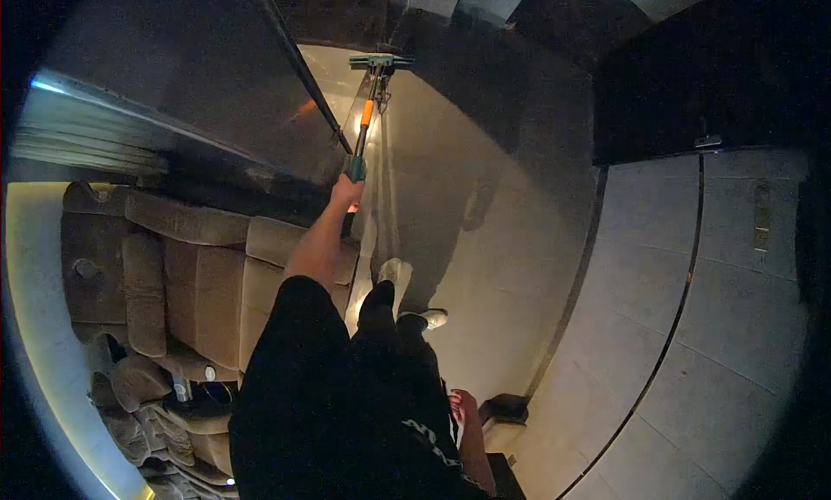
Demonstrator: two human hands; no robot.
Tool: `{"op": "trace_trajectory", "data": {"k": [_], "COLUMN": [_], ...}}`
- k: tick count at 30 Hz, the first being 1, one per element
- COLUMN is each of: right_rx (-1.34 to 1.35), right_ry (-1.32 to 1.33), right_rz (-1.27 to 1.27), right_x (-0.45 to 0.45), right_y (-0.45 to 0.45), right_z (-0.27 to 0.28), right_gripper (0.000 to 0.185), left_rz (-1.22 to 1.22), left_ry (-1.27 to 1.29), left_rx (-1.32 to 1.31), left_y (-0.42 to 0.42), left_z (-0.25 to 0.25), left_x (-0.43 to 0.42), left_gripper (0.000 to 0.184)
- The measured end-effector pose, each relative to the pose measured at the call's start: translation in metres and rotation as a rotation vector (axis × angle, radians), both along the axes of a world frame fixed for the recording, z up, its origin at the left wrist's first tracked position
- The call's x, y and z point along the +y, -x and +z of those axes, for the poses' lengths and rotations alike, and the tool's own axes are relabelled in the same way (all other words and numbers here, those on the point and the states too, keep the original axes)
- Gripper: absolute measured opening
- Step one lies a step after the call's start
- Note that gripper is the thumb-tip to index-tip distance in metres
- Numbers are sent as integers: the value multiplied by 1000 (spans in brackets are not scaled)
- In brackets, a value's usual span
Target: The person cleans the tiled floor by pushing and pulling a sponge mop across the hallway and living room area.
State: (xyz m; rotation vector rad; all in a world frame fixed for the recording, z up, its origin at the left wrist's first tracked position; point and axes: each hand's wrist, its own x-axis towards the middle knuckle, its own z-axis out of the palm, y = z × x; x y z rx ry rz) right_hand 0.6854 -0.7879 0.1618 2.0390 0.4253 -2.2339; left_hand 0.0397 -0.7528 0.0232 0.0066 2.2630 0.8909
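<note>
My left hand point(348, 191) is stretched forward and wrapped around the teal grip of a sponge mop point(367, 113). The mop's shaft has an orange sleeve. Its wide teal head point(381, 62) rests on the floor at the top of the view, with metal rods beside it. Low by my hip, my right hand point(456, 403) has its fingers curled; a whitish patch shows close to it, and what they hold, if anything, is hidden. My dark sleeve and clothing fill the bottom middle.
A brown cushioned sofa point(203, 283) runs along the left. The grey floor point(502, 232) stretches ahead, partly in shadow, with my light shoes point(435, 318) on it. A dark pole point(303, 71) slants near the mop. Pale wall panels point(640, 327) stand right; a dark object point(504, 409) sits near them.
</note>
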Motion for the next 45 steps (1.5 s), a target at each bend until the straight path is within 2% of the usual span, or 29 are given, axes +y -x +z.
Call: {"op": "trace_trajectory", "data": {"k": [1,2,4,8,10,13,16,19,22,25,26,28,29,30,31,32,33,34,35,37,38,39,40,41,42,43,44,45], "right_rx": [-62,-130,-32,60,6,-64,20,85,112,255,174,233,264,447,245,266,327,352,349,253,24,59,101,150,79,13,-48,68], "right_ry": [14,-106,-177,-157,-208,-208,-164,-228,-275,-319,-394,-307,-247,-108,-129,-75,-175,-393,-618,-273,-141,-132,-128,-127,-109,-89,-66,-256], "right_rz": [-25,22,57,-5,48,183,231,324,332,170,289,184,122,-25,-13,-110,-201,-80,29,-384,-530,-552,-576,-599,-568,-539,-515,-234], "right_x": [2,2,16,66,66,75,87,100,104,98,97,94,82,68,67,62,51,32,12,5,-6,-12,-28,-40,-49,-57,-64,-70], "right_y": [-2,3,-13,-39,-30,-8,6,20,25,-4,-13,-32,-42,-54,-61,-79,-106,-137,-168,-193,-196,-212,-229,-245,-253,-255,-253,-267], "right_z": [-3,8,2,-33,-44,-55,-70,-68,-66,-72,-83,-99,-113,-144,-141,-138,-144,-175,-207,-175,-159,-165,-167,-173,-164,-150,-143,-157], "right_gripper": [24,24,26,27,27,26,26,27,28,27,30,27,26,25,23,23,24,23,23,22,22,22,22,22,20,17,15,14], "left_rz": [-42,-54,-78,-34,-72,-28,-46,-2,116,-74,-50,8,2,-14,-29,-94,-106,-122,-133,-168,-204,-225,-283,-260,-236,-249,-241,-340], "left_ry": [4,-13,-46,-78,-25,56,-104,-104,-34,-966,-705,-163,-55,58,173,209,207,206,201,251,219,192,224,249,277,177,115,189], "left_rx": [177,124,18,-21,-76,-103,-150,-179,-288,-726,-657,-480,-505,-525,-538,-539,-511,-494,-487,-531,-549,-585,-520,-508,-492,-441,-518,-476], "left_y": [-5,-7,-16,-40,-57,-96,-116,-146,-171,-137,-135,-125,-119,-102,-103,-107,-111,-116,-123,-131,-138,-155,-173,-175,-181,-219,-205,-212], "left_z": [3,20,76,93,106,155,135,151,210,133,152,238,262,281,304,323,335,344,345,337,326,323,330,312,296,316,272,238], "left_x": [-8,-17,-42,-85,-118,-125,-144,-152,-145,-201,-184,-152,-147,-144,-131,-123,-115,-108,-103,-93,-101,-94,-93,-105,-122,-125,-160,-178], "left_gripper": [40,43,51,47,46,43,40,34,38,7,8,10,9,12,17,21,20,20,20,17,21,27,47,51,54,51,52,37]}}
